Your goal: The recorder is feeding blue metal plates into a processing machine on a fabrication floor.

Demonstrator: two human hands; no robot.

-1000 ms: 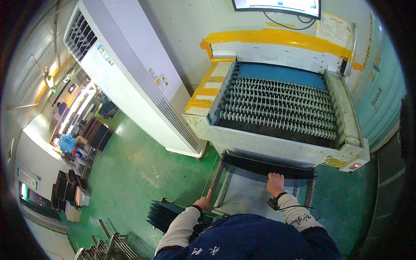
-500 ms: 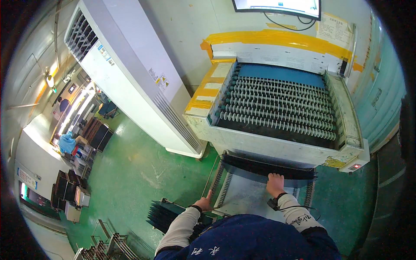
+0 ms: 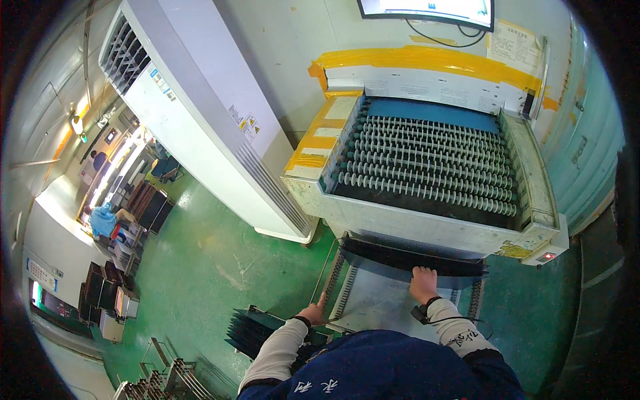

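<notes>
Low in front of me stands a slotted rack point(image 3: 347, 293) with toothed side rails and a pale flat base. Several thin dark panels point(image 3: 393, 260) stand on edge at its far end, bowed slightly. My right hand point(image 3: 424, 285) has its fingers curled over the top edge of the nearest panel. At the rack's left near corner rests my left hand point(image 3: 311, 312), its index finger stretched out along the rail. The other fingers of that hand are partly hidden. Beyond the rack, a blue sheet point(image 3: 433, 116) lies at the far end of a conveyor's white disc rollers point(image 3: 427, 160).
More dark panels point(image 3: 252, 331) stand fanned beside my left forearm. Metal racks point(image 3: 170, 380) sit at lower left. A tall white air conditioner point(image 3: 213, 133) rises left of the conveyor; a screen point(image 3: 427, 8) hangs above. Far left, a person in blue point(image 3: 103, 220) sits at a bench.
</notes>
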